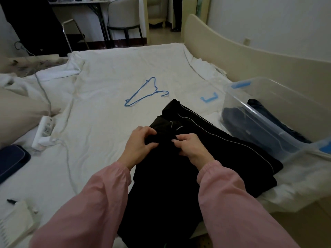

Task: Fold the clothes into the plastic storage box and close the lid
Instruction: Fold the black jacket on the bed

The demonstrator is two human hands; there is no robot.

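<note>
A black garment with thin white piping (206, 145) lies on the white bed sheet (107, 86) in front of me. My left hand (139, 145) pinches a fold of its cloth near the middle. My right hand (189, 146) grips the cloth right beside it, fingers curled. To the right stands the clear plastic storage box (272, 122) with blue clips, open, holding dark blue folded clothes (234, 115). Its clear lid (209, 92) with a blue clip seems to lie flat on the sheet left of the box.
A blue wire hanger (143, 93) lies on the sheet beyond the garment. A white power strip (43, 129) with its cable sits at the left, near a pillow (18, 108) and a dark pouch (10, 160). The cream bed frame (250, 56) runs along the right.
</note>
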